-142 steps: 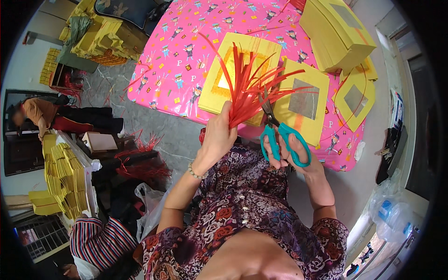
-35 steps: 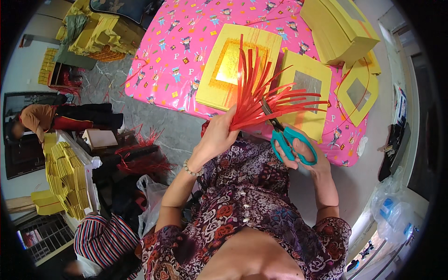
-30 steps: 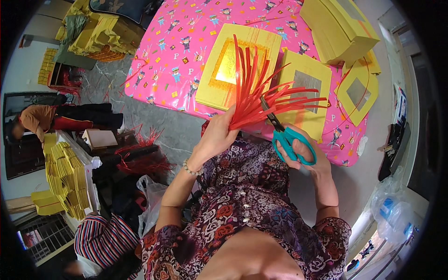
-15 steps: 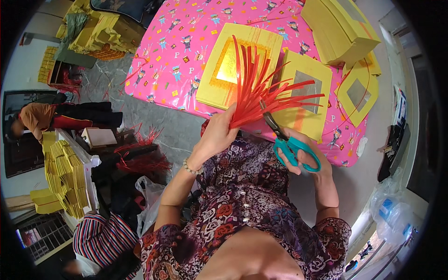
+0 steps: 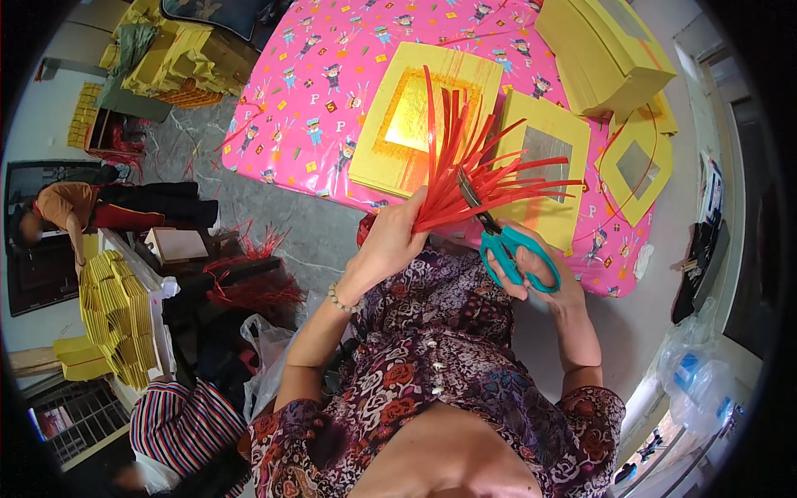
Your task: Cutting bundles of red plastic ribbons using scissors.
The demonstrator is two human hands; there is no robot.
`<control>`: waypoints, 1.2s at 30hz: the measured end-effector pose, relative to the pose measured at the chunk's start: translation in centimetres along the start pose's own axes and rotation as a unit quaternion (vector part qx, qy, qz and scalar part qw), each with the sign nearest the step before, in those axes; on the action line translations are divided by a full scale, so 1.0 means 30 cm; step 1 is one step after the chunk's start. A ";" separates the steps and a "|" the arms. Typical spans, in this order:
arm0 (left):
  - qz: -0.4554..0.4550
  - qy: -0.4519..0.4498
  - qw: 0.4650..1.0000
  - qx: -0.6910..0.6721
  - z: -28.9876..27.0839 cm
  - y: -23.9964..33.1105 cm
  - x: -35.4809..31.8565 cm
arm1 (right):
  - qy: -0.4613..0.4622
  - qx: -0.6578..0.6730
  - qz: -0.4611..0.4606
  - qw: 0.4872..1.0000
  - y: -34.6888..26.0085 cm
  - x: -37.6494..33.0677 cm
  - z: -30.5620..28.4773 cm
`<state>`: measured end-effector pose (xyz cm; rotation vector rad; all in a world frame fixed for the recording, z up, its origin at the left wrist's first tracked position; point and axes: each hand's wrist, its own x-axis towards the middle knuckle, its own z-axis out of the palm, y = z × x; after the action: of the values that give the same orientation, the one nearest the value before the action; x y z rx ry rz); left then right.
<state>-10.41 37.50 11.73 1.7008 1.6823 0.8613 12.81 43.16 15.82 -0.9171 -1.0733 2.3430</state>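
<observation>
A bundle of thin red plastic strips fans out from my left hand, which is closed round its lower end. My right hand has its fingers through the loops of teal-handled scissors. Their dark blades reach in among the strips, just right of my left hand. Whether the blades are parted or closed is hard to make out. Behind the strips lies a stack of yellow paper sheets with a gold square, beside a yellow sheet with a grey rectangle.
A pink patterned tablecloth covers the table. Folded yellow paper is piled at its far right. To the left, yellow stacks, red strips on the floor side, a person in brown and one in stripes.
The scissors and my right hand have shifted a little to the left and up, deeper into the strips. The bundle has moved slightly right. The person in brown now reaches toward the yellow stacks.
</observation>
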 end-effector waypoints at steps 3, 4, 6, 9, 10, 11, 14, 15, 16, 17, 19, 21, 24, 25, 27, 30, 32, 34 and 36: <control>-0.003 0.000 1.000 0.004 0.000 -0.001 0.000 | -0.074 -0.014 -0.010 0.997 0.020 0.016 -0.039; -0.007 0.000 1.000 0.003 0.001 -0.002 0.001 | -0.074 -0.014 -0.010 0.997 0.023 0.012 -0.035; -0.007 0.001 1.000 0.002 -0.001 -0.001 0.004 | -0.017 -0.024 -0.026 0.999 0.021 0.001 -0.010; -0.004 0.003 1.000 0.012 -0.001 0.000 0.004 | -0.095 -0.010 0.008 0.995 0.005 0.015 -0.036; -0.001 0.003 1.000 0.023 0.000 0.000 0.005 | -0.094 -0.010 0.007 0.995 0.007 0.013 -0.033; 0.000 0.003 1.000 0.023 0.000 0.004 0.005 | -0.066 0.005 0.012 0.998 0.012 0.010 -0.025; -0.011 0.002 0.999 0.042 -0.002 0.021 0.001 | -0.071 0.013 0.013 0.997 0.015 0.019 -0.035; -0.016 0.002 0.999 0.050 -0.001 0.021 0.000 | -0.103 0.006 0.011 0.995 0.014 0.023 -0.040; -0.022 0.002 0.998 0.058 -0.001 0.021 -0.002 | -0.103 0.005 0.009 0.995 0.014 0.022 -0.037; -0.020 0.003 0.998 0.059 0.000 0.019 -0.003 | -0.100 -0.008 -0.001 0.995 0.015 0.019 -0.032; -0.021 0.006 0.999 0.045 0.003 0.013 -0.002 | -0.095 -0.021 -0.012 0.995 0.007 0.019 -0.021; -0.026 0.002 0.998 0.049 0.004 0.015 -0.004 | -0.115 -0.064 -0.021 0.991 -0.003 0.021 -0.010; -0.031 -0.006 0.998 0.057 0.007 0.017 -0.009 | -0.060 -0.041 -0.007 0.997 0.005 0.013 0.002; -0.030 -0.008 0.998 0.061 0.008 0.019 -0.009 | -0.061 -0.041 -0.008 0.997 0.004 0.014 -0.004; -0.032 -0.006 0.998 0.058 0.010 0.019 -0.009 | -0.124 0.029 0.002 0.992 0.013 0.020 -0.024; -0.025 0.001 0.999 0.039 0.016 0.011 -0.010 | -0.073 0.021 -0.026 0.997 0.054 0.013 -0.025; -0.016 0.005 1.000 0.022 0.019 0.005 -0.014 | -0.091 0.020 -0.013 0.996 0.032 0.017 -0.027; -0.027 -0.004 1.000 0.004 0.017 0.001 -0.016 | -0.111 0.019 0.000 0.994 0.019 0.012 -0.023; -0.038 -0.003 0.998 -0.056 0.007 0.019 -0.011 | -0.088 0.013 -0.026 0.996 0.021 0.001 -0.015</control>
<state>-9.88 37.16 12.04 1.5525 1.6519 0.8959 13.04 43.02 15.09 -0.6752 -1.1176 2.4236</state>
